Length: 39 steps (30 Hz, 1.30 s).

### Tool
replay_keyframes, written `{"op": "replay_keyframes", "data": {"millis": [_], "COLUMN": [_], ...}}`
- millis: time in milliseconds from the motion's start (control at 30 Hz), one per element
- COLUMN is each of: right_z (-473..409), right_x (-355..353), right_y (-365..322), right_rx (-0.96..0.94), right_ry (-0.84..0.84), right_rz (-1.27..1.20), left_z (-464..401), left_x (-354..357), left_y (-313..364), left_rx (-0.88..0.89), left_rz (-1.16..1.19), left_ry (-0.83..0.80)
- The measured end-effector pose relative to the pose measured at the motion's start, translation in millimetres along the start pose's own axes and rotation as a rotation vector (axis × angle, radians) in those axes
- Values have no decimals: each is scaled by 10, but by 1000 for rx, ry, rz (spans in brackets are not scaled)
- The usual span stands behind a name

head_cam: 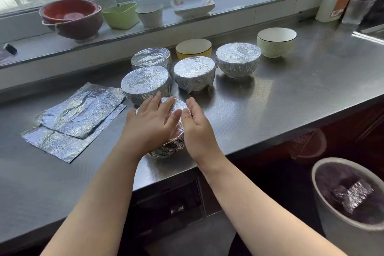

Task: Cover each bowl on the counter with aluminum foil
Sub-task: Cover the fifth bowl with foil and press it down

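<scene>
A foil-wrapped bowl point(173, 145) stands near the counter's front edge. My left hand point(151, 120) lies flat on its foil top with straight fingers. My right hand point(197, 124) stands edge-on against the bowl's right side, fingers straight. Behind it stand several more foil-covered bowls, among them one point(145, 82) just beyond my left fingertips, one point(194, 72) in the middle and one point(238, 59) to the right. A yellow bowl point(193, 48) and a cream bowl point(276, 41) stand uncovered at the back. Two flat foil sheets point(76, 118) lie stacked on the counter to the left.
The steel counter point(291, 93) runs along a window sill holding a red bowl point(71, 18), a green tub point(120, 15), a white cup point(150, 14) and a white dish point(192, 6). A bin point(349, 203) with crumpled foil stands on the floor at the lower right.
</scene>
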State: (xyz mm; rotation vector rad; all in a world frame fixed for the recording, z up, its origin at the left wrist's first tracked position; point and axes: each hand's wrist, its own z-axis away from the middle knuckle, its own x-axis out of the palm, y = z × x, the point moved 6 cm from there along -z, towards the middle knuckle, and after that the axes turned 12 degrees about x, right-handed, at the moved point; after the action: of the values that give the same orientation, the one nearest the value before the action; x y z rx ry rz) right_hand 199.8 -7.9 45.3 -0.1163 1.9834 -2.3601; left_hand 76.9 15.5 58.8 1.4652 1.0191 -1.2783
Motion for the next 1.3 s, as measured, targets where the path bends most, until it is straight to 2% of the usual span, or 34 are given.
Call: {"op": "replay_keyframes", "data": {"millis": [367,667,867,967,1067,1200,1300], "right_z": [-79,-364,-397,-484,-425,-270,-232], "right_x": [35,-61,-139,-366,-576,-485,-384], "right_y": [76,158,162,255,273,294,328], "right_rx": [77,157,198,199,98,-7,-30], "right_ry": [-58,-235,-295,-116,72,60,50], "right_rz": [54,-95,-137,-150,-369,-301,-267], "left_z": [-1,129,242,267,251,169,131], "left_x": [-31,-69,-68,-53,-102,-110,-27], "left_y": [-3,101,67,38,24,58,28], "left_rx": [-25,-215,-230,-179,-115,49,70], "left_rz": [9,-8,31,73,-17,-4,47], "left_ry": [8,-86,5,34,85,130,117]}}
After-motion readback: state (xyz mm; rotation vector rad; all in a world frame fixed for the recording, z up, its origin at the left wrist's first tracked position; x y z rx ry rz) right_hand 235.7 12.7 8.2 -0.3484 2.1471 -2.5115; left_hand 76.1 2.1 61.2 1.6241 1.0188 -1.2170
